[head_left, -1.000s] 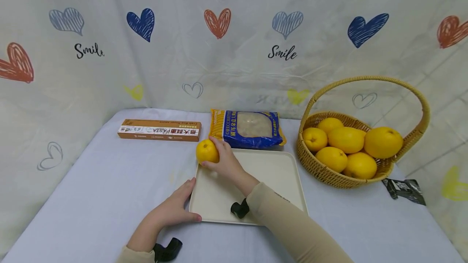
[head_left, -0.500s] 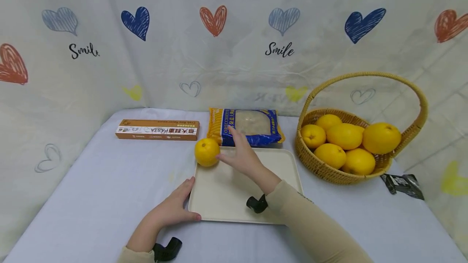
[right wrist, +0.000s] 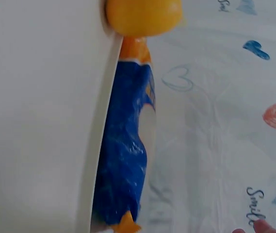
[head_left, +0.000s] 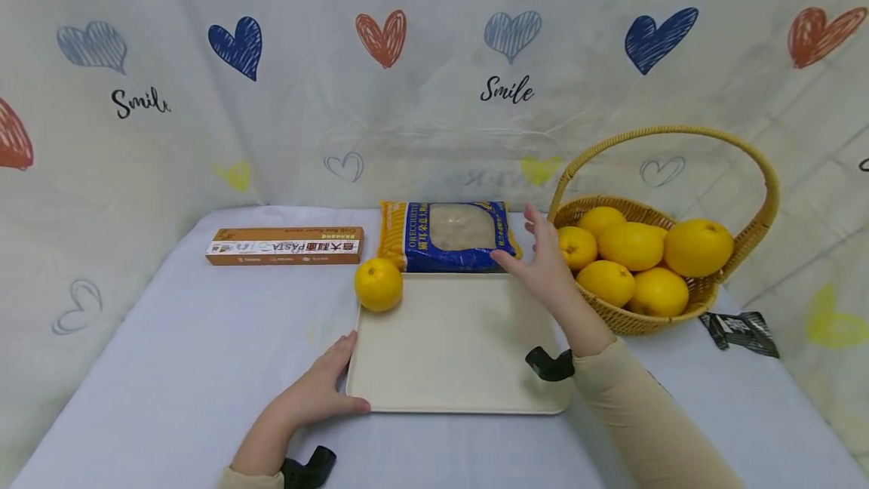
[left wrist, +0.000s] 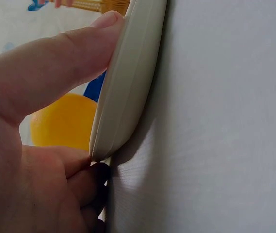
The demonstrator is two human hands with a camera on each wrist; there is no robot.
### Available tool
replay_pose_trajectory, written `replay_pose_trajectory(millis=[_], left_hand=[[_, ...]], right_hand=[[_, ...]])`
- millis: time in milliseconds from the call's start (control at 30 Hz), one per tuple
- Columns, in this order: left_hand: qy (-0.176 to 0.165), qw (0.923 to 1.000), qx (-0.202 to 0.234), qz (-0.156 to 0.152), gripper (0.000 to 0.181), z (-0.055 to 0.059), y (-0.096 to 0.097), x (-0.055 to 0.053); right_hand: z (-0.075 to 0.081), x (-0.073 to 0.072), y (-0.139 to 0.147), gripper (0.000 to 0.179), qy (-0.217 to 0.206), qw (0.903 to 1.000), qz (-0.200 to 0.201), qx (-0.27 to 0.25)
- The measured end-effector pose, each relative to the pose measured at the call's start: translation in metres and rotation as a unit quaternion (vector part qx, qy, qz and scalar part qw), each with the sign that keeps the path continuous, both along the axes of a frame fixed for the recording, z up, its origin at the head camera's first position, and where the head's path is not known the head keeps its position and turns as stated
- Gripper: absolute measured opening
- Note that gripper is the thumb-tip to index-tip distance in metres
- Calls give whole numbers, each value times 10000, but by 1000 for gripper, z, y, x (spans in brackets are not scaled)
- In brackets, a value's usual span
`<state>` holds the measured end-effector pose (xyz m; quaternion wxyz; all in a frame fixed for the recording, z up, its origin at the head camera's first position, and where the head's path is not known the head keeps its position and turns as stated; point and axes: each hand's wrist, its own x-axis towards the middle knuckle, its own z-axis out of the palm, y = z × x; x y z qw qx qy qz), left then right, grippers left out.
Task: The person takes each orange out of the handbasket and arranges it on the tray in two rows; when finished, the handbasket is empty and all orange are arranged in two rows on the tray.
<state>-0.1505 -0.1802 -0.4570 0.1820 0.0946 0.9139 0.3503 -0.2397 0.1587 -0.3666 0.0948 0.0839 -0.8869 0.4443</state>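
"Touching what, that left hand [head_left: 314, 396]?"
"The cream tray [head_left: 455, 345]: it's spread around the near-left corner."
"And the right hand [head_left: 548, 272]?"
"Spread too, near the wicker basket [head_left: 634, 324]."
"The round citrus fruit [head_left: 378, 285]?"
"On the tray's far-left corner."

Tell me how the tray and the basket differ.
The tray is cream and shallow; the basket is tan and deeper, woven, with an arched handle. The tray has one yellow fruit at its far left corner; six show in the basket. The left hand touches the tray, not the basket. Both stand on the white cloth.
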Motion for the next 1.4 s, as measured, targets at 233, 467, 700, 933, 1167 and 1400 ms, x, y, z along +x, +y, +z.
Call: replay_pose_trajectory(millis=[233,467,700,933,1167,1400], left_hand=[[-61,10000,13,54,112,-5,2,2],[-10,10000,-14,42,112,-1,1,0],[-46,10000,-25,28,112,-3,1,-2],[-101,9999,-41,44,111,-1,2,-1],[-96,9999,-41,26,112,1,3,-1],[-123,9999,-26,26,112,1,2,-1]], right_hand=[[10,7,68,85,550,9934,-954,-326],[19,24,123,81,115,9776,-2020,-585],[15,32,149,79,48,9640,-2648,-250],[8,35,157,79,170,9552,-2915,482],[1,37,165,76,505,9467,-3029,975],[-5,35,170,74,302,9425,-3155,1065]])
